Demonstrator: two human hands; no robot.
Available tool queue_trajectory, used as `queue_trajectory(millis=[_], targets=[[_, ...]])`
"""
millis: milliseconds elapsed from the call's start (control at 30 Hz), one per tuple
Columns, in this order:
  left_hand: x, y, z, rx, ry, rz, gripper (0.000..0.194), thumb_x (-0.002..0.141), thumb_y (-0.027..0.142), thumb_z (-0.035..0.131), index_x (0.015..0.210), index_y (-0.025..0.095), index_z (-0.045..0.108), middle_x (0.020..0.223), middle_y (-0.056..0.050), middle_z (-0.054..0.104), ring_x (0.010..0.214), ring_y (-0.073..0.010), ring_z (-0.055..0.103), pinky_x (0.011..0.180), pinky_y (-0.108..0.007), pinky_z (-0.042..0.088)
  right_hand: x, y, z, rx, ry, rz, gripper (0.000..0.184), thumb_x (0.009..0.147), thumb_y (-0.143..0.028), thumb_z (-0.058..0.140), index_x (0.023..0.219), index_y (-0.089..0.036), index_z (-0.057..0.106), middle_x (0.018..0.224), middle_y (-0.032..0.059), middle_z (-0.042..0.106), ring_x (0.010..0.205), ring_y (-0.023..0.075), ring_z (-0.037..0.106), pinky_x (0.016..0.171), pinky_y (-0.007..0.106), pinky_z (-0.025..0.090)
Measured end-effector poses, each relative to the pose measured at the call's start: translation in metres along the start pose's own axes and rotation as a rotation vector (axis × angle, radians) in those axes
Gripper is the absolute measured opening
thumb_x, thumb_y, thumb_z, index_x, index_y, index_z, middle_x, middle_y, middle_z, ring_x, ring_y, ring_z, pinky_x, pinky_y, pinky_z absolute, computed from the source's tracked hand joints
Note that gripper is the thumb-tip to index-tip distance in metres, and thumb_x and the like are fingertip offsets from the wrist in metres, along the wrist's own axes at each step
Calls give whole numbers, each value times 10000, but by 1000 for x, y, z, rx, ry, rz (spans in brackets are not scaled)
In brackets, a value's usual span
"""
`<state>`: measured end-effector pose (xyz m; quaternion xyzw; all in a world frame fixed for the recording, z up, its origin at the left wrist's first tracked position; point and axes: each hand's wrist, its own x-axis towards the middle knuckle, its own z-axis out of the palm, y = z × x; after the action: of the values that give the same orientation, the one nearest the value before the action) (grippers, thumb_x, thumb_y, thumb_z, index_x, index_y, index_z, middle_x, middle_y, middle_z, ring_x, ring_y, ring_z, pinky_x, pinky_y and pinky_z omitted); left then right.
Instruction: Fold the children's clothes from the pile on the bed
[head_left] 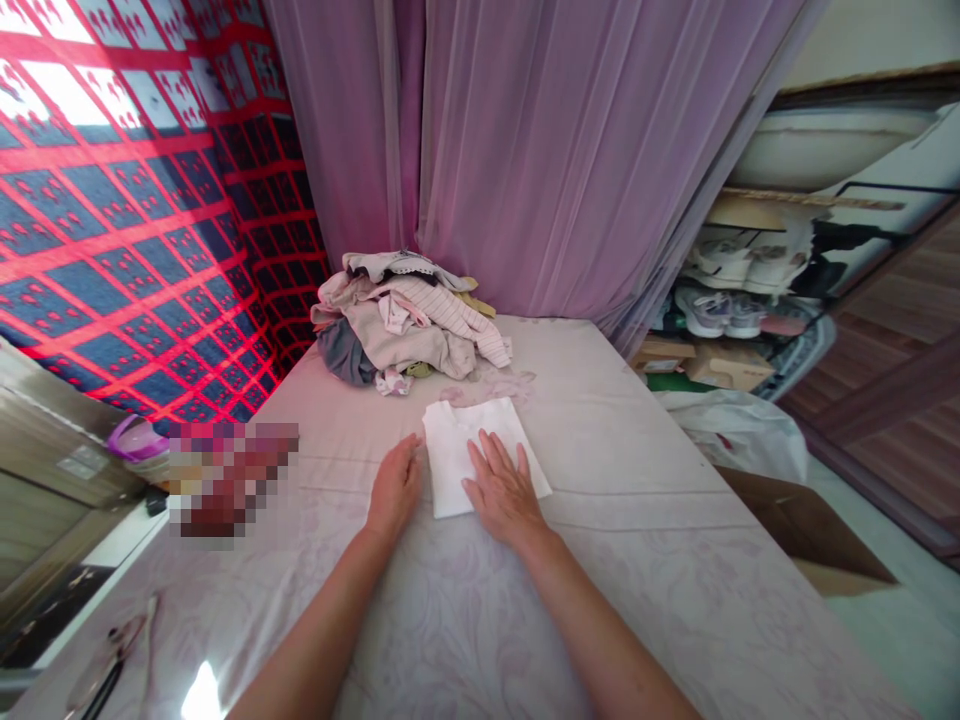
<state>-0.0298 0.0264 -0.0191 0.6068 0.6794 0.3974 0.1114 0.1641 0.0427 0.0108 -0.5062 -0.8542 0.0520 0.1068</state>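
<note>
One patterned bedsheet (637,580) stretched beneath a heaped pile of clothes (397,320) below the mauve curtain (525,150); nearer lay a folded white garment (450,460), with the open left hand (396,488) against its edge and the open right hand (504,490) pressing flat on its lower corner.

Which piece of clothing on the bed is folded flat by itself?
The folded white garment, under the right hand and beside the left hand; the others lie heaped in the rumpled pile of clothes behind it.
</note>
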Motion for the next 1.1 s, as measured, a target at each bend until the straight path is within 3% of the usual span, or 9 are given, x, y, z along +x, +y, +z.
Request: queue_trajectory(millis=[167,300,433,567,700,800,900,1100], targets=[[-3,-1,1,-239,62,-36,303,818,209,463,1070,207,632,1163,-68,644,1108,-217,564,1023,-426,391,-10,-10,9,42,-113,-24,570,924,-440,316,1446,-216,283,1515,73,259,1398,215,186,1121,511,3],[-3,3,-12,-733,183,-286,253,802,279,536,1026,200,620,1149,-64,633,1121,-214,554,979,-411,430,-9,-20,0,36,-64,-40,570,927,-428,320,1451,-207,271,1526,81,223,1406,221,160,1122,511,-10],[6,0,-40,-1311,102,-529,214,766,274,625,964,194,628,1157,-61,623,1079,-203,587,908,-351,489,-10,-40,0,55,-65,-124,562,926,-426,340,1449,-229,278,1537,57,191,1412,221,128,1126,502,-4],[15,-11,-61,-1685,72,-665,204,834,283,536,958,158,640,1091,-108,653,1096,-211,589,914,-352,500,-7,-46,4,84,-161,-123,522,924,-417,357,1413,-235,350,1527,55,232,1404,224,157,1117,512,61],[18,-13,-62,-1756,84,-710,219,877,263,471,950,148,643,1081,-111,658,1080,-211,601,898,-359,513,0,-40,-8,162,-21,-117,339,925,-293,373,1185,-228,580,1386,67,477,1280,199,389,1082,434,200],[17,-10,-59,-1694,-3,-730,199,875,209,480,949,141,652,1071,-95,665,1027,-190,625,880,-332,518,-2,-38,-15,210,103,-66,228,886,-213,427,888,-204,655,1024,54,660,989,164,557,897,309,367],[17,-9,-57,-1674,-24,-738,188,870,193,490,941,142,656,1040,-81,675,982,-171,639,867,-317,518,-14,-39,-11,230,101,-93,137,821,-188,519,750,-209,634,804,13,639,825,152,557,775,280,374],[17,-12,-55,-1674,-15,-728,154,852,201,523,924,162,653,1001,-64,683,902,-142,651,848,-311,518,-31,-42,0,183,94,-141,96,796,-179,562,825,-216,646,858,21,629,861,158,545,785,285,358]])
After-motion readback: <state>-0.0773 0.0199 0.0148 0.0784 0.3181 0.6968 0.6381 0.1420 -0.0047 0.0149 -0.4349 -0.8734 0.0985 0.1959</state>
